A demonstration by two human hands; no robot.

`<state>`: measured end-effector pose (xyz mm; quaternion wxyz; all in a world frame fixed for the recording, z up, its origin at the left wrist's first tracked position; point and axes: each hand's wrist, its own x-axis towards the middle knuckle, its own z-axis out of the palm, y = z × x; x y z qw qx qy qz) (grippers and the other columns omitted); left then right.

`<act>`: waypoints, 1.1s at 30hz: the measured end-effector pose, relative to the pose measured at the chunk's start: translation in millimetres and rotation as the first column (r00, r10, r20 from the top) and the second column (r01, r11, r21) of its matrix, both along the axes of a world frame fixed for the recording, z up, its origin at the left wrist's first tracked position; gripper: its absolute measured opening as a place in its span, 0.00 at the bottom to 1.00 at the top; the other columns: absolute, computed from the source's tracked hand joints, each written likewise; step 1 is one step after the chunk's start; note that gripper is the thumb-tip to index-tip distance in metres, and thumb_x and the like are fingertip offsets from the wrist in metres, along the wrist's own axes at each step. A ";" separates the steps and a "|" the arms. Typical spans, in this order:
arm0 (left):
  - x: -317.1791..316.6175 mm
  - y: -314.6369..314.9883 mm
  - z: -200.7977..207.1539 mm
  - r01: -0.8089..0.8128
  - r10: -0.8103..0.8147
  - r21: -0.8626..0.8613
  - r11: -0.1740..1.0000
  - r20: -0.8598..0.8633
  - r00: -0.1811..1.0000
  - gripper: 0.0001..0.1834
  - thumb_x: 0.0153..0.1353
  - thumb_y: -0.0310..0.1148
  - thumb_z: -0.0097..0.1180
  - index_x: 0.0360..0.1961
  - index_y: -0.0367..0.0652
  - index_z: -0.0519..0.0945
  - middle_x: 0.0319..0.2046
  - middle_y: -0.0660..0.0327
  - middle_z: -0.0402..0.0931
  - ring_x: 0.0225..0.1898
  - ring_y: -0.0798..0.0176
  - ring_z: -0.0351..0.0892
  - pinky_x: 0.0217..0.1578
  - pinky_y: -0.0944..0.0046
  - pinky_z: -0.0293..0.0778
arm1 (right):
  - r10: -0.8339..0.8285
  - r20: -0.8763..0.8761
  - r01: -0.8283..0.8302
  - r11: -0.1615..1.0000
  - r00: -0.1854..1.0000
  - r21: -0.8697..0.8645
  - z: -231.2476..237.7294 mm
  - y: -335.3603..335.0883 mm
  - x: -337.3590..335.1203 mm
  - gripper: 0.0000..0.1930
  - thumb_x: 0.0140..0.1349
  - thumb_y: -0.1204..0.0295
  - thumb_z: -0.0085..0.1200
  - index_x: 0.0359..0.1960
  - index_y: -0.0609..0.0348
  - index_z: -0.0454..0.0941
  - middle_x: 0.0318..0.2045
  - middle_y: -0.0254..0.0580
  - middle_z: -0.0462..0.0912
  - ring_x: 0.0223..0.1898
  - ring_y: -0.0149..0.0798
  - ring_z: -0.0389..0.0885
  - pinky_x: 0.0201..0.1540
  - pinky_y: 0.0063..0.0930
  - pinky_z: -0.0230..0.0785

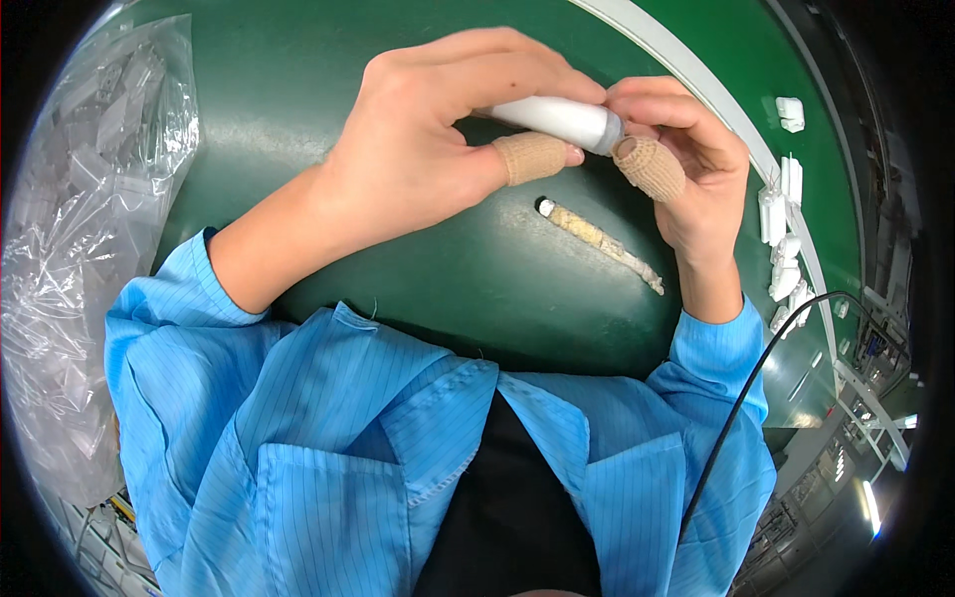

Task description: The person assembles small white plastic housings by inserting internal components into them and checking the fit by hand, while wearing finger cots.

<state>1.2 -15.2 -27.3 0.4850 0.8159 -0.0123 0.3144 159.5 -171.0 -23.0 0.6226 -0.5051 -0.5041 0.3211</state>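
White tube [565, 120] btwn L hand [430, 114] & R hand [704, 177]

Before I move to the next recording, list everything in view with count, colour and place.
Smooth elongated piece: one, white with greyish end, between both hands
Ragged slim stick: one, yellowish with white tip, on tabletop
Tabletop: one, green, beneath hands
Plastic bag: one, clear with pale contents, far left
Small pieces: several, white, far right
Curved rail: one, white, upper right
Cable: one, black, lower right
Lamp: one, white, lower right
Finger sleeves: two, beige, one per thumb
Jacket: one, blue pinstriped, worn
Shirt: one, black, under jacket
Left hand: one, upper centre
Right hand: one, right of centre
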 end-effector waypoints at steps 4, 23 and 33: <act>2.1 -3.6 3.8 -0.011 0.009 0.066 0.998 0.017 1.000 0.16 0.43 0.24 0.70 0.37 0.39 0.84 0.34 0.57 0.82 0.36 0.60 0.82 0.36 0.66 0.77 | 0.040 -0.127 -0.050 0.996 0.991 -0.077 1.2 -0.2 2.6 0.12 0.53 0.85 0.60 0.41 0.70 0.78 0.44 0.48 0.76 0.44 0.36 0.79 0.49 0.27 0.74; 2.6 0.6 -1.1 -0.034 0.035 0.049 0.998 -0.015 0.999 0.17 0.53 0.29 0.64 0.44 0.40 0.78 0.39 0.55 0.76 0.40 0.52 0.78 0.39 0.60 0.75 | -0.139 -0.161 0.136 0.990 0.977 -0.031 3.3 1.6 -10.2 0.14 0.56 0.82 0.59 0.45 0.69 0.77 0.41 0.44 0.80 0.45 0.33 0.78 0.48 0.25 0.73; 3.9 0.7 -9.3 0.049 -0.035 0.109 0.993 -0.133 0.991 0.16 0.52 0.28 0.64 0.43 0.38 0.78 0.37 0.56 0.78 0.38 0.57 0.79 0.39 0.64 0.74 | -0.127 0.073 0.138 0.976 0.989 -0.171 -1.9 -0.8 -1.7 0.16 0.47 0.81 0.65 0.41 0.62 0.84 0.39 0.42 0.81 0.35 0.28 0.78 0.37 0.20 0.71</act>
